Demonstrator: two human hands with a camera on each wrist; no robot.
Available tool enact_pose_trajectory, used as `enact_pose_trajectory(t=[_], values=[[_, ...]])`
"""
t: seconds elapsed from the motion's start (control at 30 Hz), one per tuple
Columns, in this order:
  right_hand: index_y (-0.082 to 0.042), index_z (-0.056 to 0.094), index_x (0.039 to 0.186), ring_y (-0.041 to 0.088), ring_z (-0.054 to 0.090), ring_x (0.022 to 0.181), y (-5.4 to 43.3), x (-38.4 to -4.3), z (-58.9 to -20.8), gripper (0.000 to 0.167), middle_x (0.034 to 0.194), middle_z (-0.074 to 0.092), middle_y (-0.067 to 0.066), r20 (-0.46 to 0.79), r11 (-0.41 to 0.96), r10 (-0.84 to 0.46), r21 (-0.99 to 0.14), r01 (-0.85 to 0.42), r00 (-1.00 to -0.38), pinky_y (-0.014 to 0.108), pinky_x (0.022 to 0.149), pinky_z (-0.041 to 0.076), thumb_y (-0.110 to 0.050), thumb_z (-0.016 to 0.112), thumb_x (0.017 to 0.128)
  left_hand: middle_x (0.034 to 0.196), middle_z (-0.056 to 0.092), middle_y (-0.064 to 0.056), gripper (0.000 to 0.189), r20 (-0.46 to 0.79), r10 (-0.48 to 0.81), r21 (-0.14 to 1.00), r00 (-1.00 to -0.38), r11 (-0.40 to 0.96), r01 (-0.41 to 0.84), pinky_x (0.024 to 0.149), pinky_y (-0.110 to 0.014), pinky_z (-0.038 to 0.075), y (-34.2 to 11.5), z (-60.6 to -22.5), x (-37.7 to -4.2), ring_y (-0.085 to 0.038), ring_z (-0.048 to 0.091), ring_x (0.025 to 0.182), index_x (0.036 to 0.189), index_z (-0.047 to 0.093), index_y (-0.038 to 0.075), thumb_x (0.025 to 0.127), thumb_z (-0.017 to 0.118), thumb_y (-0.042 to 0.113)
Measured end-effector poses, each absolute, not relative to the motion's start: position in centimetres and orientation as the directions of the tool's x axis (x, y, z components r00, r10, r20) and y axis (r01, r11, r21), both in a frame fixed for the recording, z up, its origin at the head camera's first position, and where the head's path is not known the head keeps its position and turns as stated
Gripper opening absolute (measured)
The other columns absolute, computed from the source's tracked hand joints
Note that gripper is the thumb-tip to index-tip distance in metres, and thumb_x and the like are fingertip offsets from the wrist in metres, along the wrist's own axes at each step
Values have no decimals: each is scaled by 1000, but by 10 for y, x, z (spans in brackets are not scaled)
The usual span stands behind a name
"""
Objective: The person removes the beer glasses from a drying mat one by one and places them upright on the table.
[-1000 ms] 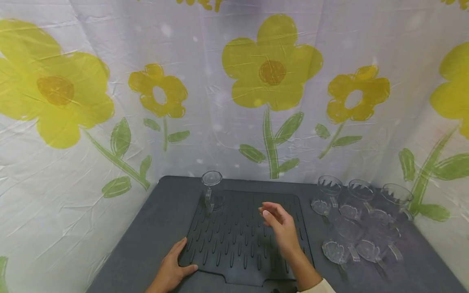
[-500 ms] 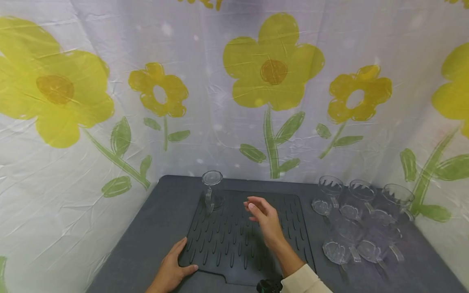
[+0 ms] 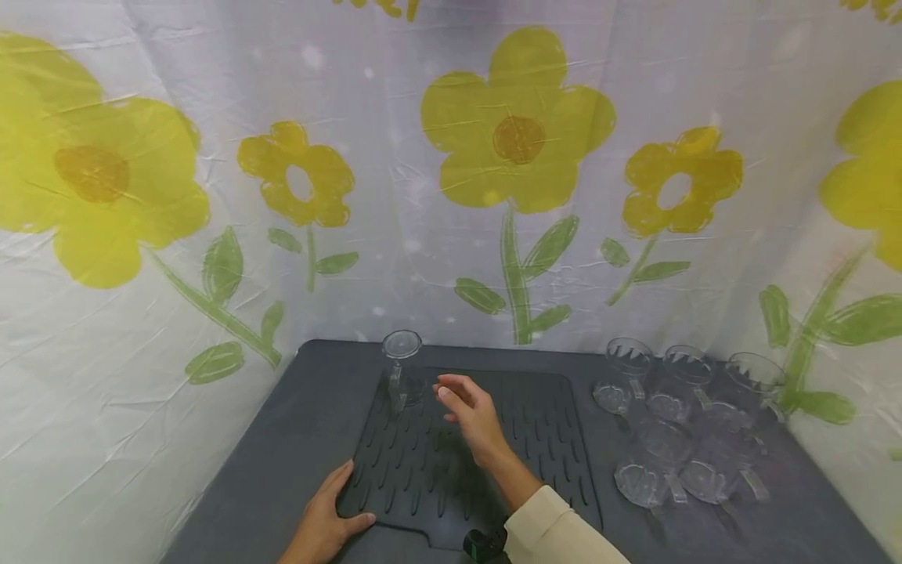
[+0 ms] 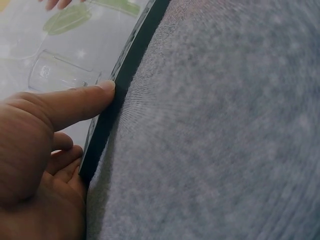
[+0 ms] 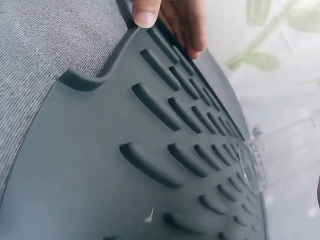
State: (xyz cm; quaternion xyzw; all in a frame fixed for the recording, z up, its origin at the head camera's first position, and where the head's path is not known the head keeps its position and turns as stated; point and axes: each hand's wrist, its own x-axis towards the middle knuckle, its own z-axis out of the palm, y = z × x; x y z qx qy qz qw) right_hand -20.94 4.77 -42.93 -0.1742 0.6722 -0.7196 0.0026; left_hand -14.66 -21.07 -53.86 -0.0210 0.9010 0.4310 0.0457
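Observation:
Near the back left of a dark ridged drying mat (image 3: 416, 470) a clear glass mug (image 3: 410, 374) stands upside down, its handle facing the front. My right hand (image 3: 470, 415) hovers over the mat just right of that mug, fingers loosely curved, holding nothing. At the mat's front left corner rests my left hand (image 3: 326, 509), thumb against the front edge and fingers along the left edge. The left wrist view shows the thumb (image 4: 80, 105) touching the mat's rim (image 4: 97, 150). In the right wrist view only part of the mug (image 5: 250, 167) appears, beyond the ridges.
Several clear glass mugs (image 3: 641, 484) stand upright in rows on the grey table (image 3: 268, 462), right of the mat. A flower-printed curtain (image 3: 430, 258) hangs behind and beside the table. A small black device (image 3: 485, 544) sits by the right sleeve.
My right hand has moved left across the mat, coming close to the upside-down mug. The left hand keeps its place at the mat's corner. The view has shifted slightly.

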Motion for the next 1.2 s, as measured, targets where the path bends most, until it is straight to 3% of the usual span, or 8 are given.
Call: enact_pose_trajectory(t=[0.23,0.47,0.73,0.87,1.2], values=[[0,52,133,30,54,118,37,-218,-435,37,128,56,20,199,-72,-302,-980,-185,-932,56,92,46,-17,57,100,146,33,-29,105,-84,1,759,-996,648,-63,101,-64,32,-210,-539,-145,-50,31,131,147,33,-4,67,89,34],[-2,53,133,28,54,116,27,-224,-445,39,129,55,20,185,-59,-323,-983,-175,-928,43,87,51,-19,58,99,146,33,-29,103,-66,-1,751,-998,659,-50,101,-63,32,-209,-538,-143,-51,32,131,147,34,-5,68,88,32],[0,51,134,30,55,116,19,-227,-453,40,131,53,25,179,-85,-338,-984,-159,-924,56,91,46,-16,59,98,145,35,-29,102,-41,1,747,-999,664,-30,101,-62,33,-209,-538,-145,-49,32,131,146,35,-6,67,89,31],[-1,52,134,30,56,115,13,-235,-465,40,129,55,21,189,-81,-341,-982,-172,-921,59,91,45,-17,60,98,145,35,-29,101,-43,3,751,-999,659,-30,101,-62,33,-209,-539,-146,-49,32,131,145,35,-7,68,89,30],[-6,51,137,25,55,117,-1,-255,-484,47,128,58,8,164,-10,-339,-985,-171,-926,52,89,49,-29,60,98,146,34,-29,102,-74,2,757,-997,652,-55,100,-62,33,-209,-537,-146,-49,32,131,147,34,-5,68,89,31]])
